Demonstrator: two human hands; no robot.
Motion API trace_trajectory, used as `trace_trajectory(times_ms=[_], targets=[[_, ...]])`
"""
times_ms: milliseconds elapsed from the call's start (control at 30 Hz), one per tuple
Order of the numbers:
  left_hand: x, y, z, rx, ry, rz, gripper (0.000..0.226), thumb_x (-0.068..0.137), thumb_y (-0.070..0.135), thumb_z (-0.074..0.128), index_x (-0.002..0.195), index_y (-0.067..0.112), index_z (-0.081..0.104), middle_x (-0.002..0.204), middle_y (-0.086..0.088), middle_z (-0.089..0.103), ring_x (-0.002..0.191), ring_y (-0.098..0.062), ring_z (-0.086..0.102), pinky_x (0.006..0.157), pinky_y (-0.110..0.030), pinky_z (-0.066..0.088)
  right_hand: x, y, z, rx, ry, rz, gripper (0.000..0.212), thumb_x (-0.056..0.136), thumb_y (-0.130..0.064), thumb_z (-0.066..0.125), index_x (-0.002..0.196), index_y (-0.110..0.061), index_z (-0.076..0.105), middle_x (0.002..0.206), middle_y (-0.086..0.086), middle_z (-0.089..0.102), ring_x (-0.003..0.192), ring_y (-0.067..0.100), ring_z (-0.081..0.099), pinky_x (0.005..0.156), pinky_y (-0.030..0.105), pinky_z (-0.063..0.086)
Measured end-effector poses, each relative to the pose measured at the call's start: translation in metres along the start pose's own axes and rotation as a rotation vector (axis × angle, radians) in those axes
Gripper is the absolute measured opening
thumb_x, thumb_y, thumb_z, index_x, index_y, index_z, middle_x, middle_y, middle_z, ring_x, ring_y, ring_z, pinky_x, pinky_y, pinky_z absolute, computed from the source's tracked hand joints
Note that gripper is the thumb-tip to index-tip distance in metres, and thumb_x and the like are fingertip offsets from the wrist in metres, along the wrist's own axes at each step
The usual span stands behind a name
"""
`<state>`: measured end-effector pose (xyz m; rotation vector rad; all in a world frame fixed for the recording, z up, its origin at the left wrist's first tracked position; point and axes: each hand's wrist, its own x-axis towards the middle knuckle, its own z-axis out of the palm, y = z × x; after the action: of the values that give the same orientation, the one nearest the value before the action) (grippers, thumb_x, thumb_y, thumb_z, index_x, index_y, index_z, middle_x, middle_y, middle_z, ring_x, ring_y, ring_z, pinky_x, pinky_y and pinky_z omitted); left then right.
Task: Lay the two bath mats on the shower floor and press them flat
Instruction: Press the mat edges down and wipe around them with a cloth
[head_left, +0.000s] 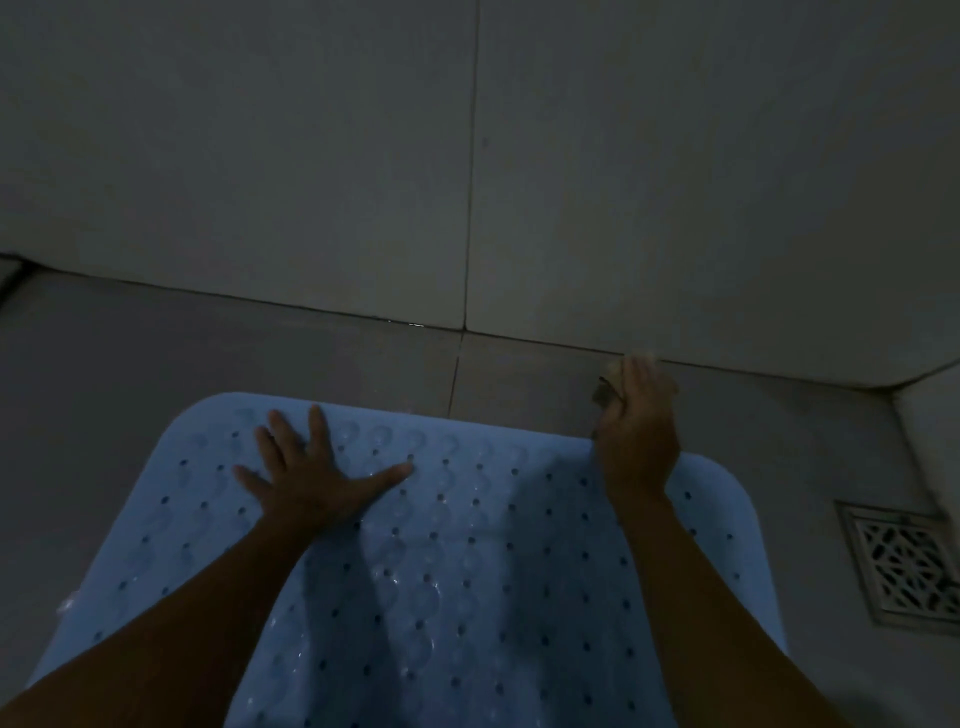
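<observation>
One blue mat — left hand pressing flat, right hand at edge.

Single head-worn view. I see it looking forward and steeply down from above the arms, close over the mat. It faces the wall at its joint with the floor. Wide lens; drain sits at right edge of frame. Dim.

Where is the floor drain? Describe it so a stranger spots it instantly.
Start at the light blue perforated bath mat spread on the grey tiled shower floor. Look past the mat's right edge, set apart on bare tile: the square metal floor drain. It alone is metal, with a lattice of cut-out openings.
</observation>
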<state>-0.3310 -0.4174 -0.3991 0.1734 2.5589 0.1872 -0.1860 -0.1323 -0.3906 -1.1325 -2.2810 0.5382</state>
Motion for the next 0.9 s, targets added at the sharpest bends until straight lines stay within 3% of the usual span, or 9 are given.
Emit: trace_trajectory(times_ms=[100,133,233,533,633,767,900], targets=[[0.005,-0.003,0.009,-0.025,0.04,0.032,0.15,0.026,0.108,0.024,0.143,0.032,-0.031,0.15,-0.011,-0.04,0.141,-0.035,-0.029,0.11,-0.067,-0.013,-0.003,0.017,0.029,-0.196,-0.41,-0.016,0.055,0.101,-0.029,0.041,0.148,-0.002,0.031,0.159,0.02,0.016,0.147,0.038,0.008,0.119,0.049,0.015],[0.005,-0.004,0.009,-0.034,0.042,0.041,0.151,0.025,0.108,0.023,0.143,0.032,-0.031,0.15,-0.011,-0.041,0.141,-0.036,-0.029,0.11,-0.067,-0.013,-0.006,0.021,0.035,-0.237,-0.463,-0.006,0.062,0.101,-0.035,0.041,0.15,0.0,0.025,0.159,0.021,0.011,0.147,0.039,0.004,0.119,0.05,0.009],[0.006,-0.006,0.007,-0.023,0.007,0.045,0.152,0.024,0.108,0.023,0.142,0.031,-0.034,0.148,-0.011,-0.043,0.14,-0.036,-0.031,0.109,-0.067,-0.013,-0.013,0.014,0.045,-0.274,-0.392,0.0,0.068,0.1,-0.042,0.036,0.149,0.004,0.022,0.158,0.026,0.012,0.146,0.041,0.006,0.118,0.053,0.005],[0.005,-0.005,-0.001,-0.001,-0.082,0.057,0.157,0.021,0.105,0.03,0.136,0.028,-0.043,0.142,-0.013,-0.05,0.136,-0.039,-0.037,0.108,-0.069,-0.013,-0.024,-0.01,0.064,-0.4,-0.306,0.103,0.06,0.102,-0.032,0.03,0.147,0.007,0.022,0.155,0.03,0.018,0.145,0.042,0.01,0.118,0.053,0.004],[0.006,-0.006,0.003,0.002,-0.068,0.064,0.156,0.022,0.106,0.03,0.135,0.028,-0.044,0.141,-0.013,-0.051,0.135,-0.039,-0.038,0.107,-0.069,-0.015,-0.026,-0.016,0.07,-0.426,-0.35,0.123,0.062,0.101,-0.035,0.023,0.149,0.004,0.021,0.156,0.028,0.014,0.146,0.042,0.006,0.117,0.053,0.001],[0.007,-0.007,0.006,0.025,-0.035,0.056,0.155,0.022,0.106,0.028,0.132,0.028,-0.048,0.142,-0.014,-0.051,0.135,-0.039,-0.038,0.107,-0.069,-0.014,-0.039,-0.039,0.089,-0.367,-0.321,0.004,0.06,0.095,-0.032,0.033,0.135,0.01,0.044,0.14,0.037,0.04,0.134,0.051,0.032,0.112,0.062,0.022],[0.008,-0.005,0.005,0.026,-0.03,0.048,0.151,0.02,0.106,0.027,0.122,0.03,-0.053,0.141,-0.014,-0.051,0.135,-0.039,-0.038,0.108,-0.069,-0.013,-0.056,-0.076,0.106,-0.275,-0.314,-0.136,0.058,0.093,-0.036,0.037,0.132,0.005,0.051,0.139,0.031,0.045,0.133,0.048,0.037,0.112,0.059,0.024]])
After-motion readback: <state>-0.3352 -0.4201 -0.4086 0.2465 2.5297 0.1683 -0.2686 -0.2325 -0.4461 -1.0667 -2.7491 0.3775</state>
